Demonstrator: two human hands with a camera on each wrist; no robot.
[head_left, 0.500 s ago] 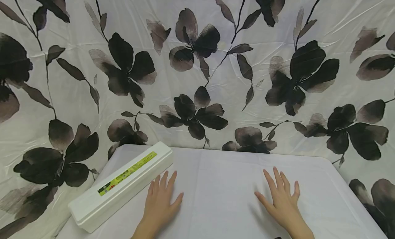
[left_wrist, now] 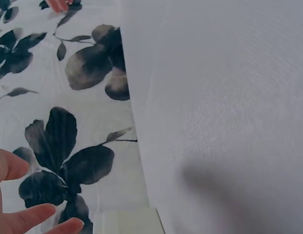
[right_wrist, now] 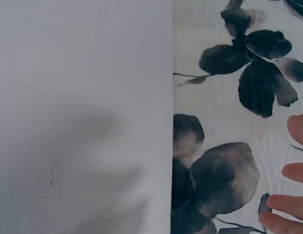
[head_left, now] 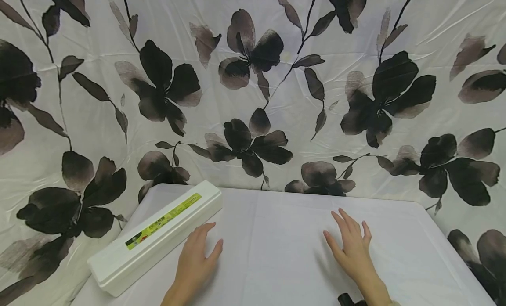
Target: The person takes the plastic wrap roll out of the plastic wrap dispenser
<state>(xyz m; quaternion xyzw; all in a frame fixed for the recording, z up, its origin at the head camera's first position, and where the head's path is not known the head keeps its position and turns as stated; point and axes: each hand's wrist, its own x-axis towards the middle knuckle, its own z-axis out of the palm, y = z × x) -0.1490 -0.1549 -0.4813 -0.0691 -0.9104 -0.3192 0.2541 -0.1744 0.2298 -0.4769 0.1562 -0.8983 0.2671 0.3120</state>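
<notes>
A long white box (head_left: 130,262) with a yellow-green label (head_left: 164,220) lies slantwise on the left of the white table (head_left: 276,262). My left hand (head_left: 195,255) is just right of the box, fingers loosely bent and thumb apart, holding nothing. In the left wrist view its fingers (left_wrist: 31,217) show at the lower left, and a corner of the box (left_wrist: 131,222) at the bottom. Over the right part of the table my right hand (head_left: 352,249) hovers with fingers spread and nothing in it. Its fingertips (right_wrist: 288,204) appear at the right wrist view's edge.
Behind the table hangs a white cloth (head_left: 284,165) printed with dark flowers. A small black object (head_left: 345,299) shows by the right wrist at the bottom edge. The table's far edge runs along the cloth.
Both hands have shifted slightly left, and their fingers have gone from spread straight to a little more bent. More of the black object at the right wrist shows. The box has stayed put.
</notes>
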